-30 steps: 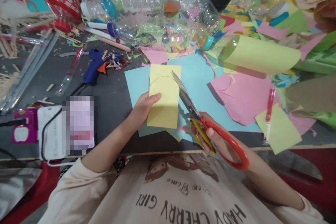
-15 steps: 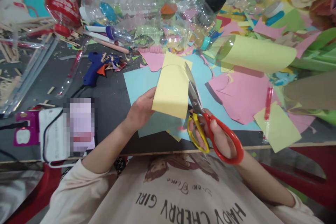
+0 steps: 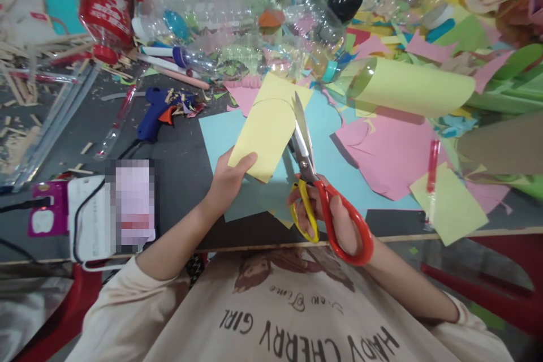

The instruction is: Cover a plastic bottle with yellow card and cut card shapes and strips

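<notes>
**Yellow sheet held against the blades above a blue sheet**

A yellow paper sheet is pinched at its near left corner by the left hand, thumb on top and fingers closed beneath. The sheet is lifted off the table and tilted, its far end leaning to the right; a curved pencil line is drawn across its far part. Scissors with one yellow and one red handle loop are gripped by the right hand, fingers threaded through the loops and closed around them. The blades are set against the right edge of the yellow sheet, pointing away from the person; whether they are parted cannot be told.

Beneath both hands a light blue sheet is spread flat on the dark table, near the table's near edge. A pink sheet is laid to the right of it, overlapping it, and a rolled yellow-green paper is lying further off on the right. A blue glue gun is seen on the left, well apart from the hands. Clear plastic bottles and paper scraps are piled along the far side.
</notes>
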A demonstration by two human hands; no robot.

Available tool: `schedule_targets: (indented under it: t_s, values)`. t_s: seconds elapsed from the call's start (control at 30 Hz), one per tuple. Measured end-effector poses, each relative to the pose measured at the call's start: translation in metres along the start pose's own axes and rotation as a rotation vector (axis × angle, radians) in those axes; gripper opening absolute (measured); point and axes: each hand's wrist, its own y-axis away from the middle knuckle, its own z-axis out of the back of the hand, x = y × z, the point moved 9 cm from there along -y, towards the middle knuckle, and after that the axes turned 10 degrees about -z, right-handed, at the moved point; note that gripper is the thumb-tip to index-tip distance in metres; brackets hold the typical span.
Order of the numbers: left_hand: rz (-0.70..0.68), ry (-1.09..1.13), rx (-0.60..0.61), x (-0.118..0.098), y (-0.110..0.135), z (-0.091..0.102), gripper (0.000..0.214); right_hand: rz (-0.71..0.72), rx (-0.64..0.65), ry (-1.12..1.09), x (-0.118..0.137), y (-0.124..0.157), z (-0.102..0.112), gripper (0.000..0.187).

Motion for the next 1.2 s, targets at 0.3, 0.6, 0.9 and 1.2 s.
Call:
schedule_targets:
  t_s: [0.3, 0.6, 0.9, 1.2]
  values:
    - [-0.155, -0.071, 0.078, -0.017, 0.006, -0.004, 0.04, -0.063, 0.06, -0.12, 0.003, -0.003, 0.004, 0.08]
    - [-0.059, 0.015, 0.068, -0.016, 0.006, -0.005, 0.03, 0.043, 0.033, -0.029, 0.014, 0.0, 0.003, 0.065]
    - [-0.038, -0.004, 0.015, -0.016, 0.004, 0.0, 0.028, 0.131, 0.012, 0.012, 0.015, 0.004, 0.007, 0.052]
    - [0.006, 0.037, 0.023, -0.015, 0.0, 0.001, 0.026, 0.113, 0.022, -0.035, 0.008, 0.002, 0.007, 0.053]
